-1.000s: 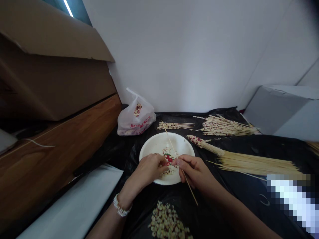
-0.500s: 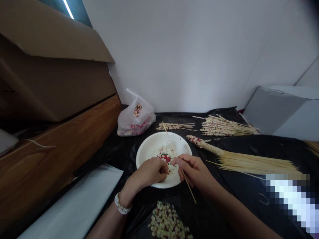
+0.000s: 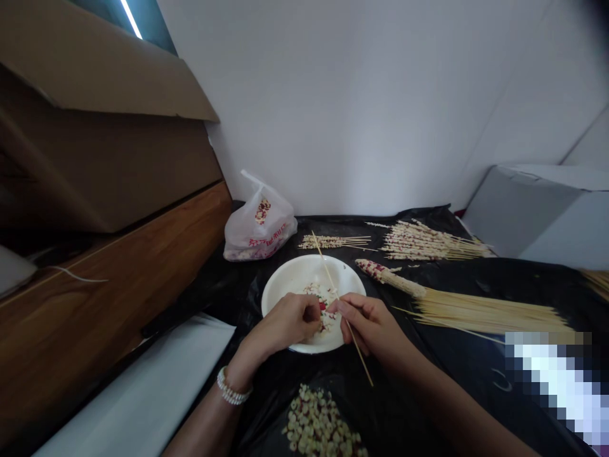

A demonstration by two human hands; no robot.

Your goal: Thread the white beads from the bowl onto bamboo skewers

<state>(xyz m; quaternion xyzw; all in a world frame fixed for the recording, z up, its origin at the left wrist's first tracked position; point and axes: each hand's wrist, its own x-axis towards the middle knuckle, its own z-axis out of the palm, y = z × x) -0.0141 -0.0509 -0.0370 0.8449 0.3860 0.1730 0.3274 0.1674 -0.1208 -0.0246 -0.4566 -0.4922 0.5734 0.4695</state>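
Note:
My right hand (image 3: 368, 325) pinches a thin bamboo skewer (image 3: 328, 273) that slants up and away over a white plate (image 3: 290, 282). On the plate lies a small heap of white and red pieces (image 3: 323, 298). My left hand (image 3: 285, 324), with a bead bracelet at the wrist, is closed over the plate's near side, its fingertips among the pieces beside the skewer. What they pinch is too small to make out.
A black sheet (image 3: 476, 279) covers the surface. On it lie a bundle of bare skewers (image 3: 490, 312), several loaded skewers (image 3: 428, 241), a white plastic bag (image 3: 259, 222) and a near pile of pale pieces (image 3: 318, 425). A cardboard box (image 3: 95, 127) on wood stands left, a grey box (image 3: 537, 209) right.
Both hands stay over the plate with small shifts. The plate has slid a little to the left and my left fingertips have kept working at the pieces.

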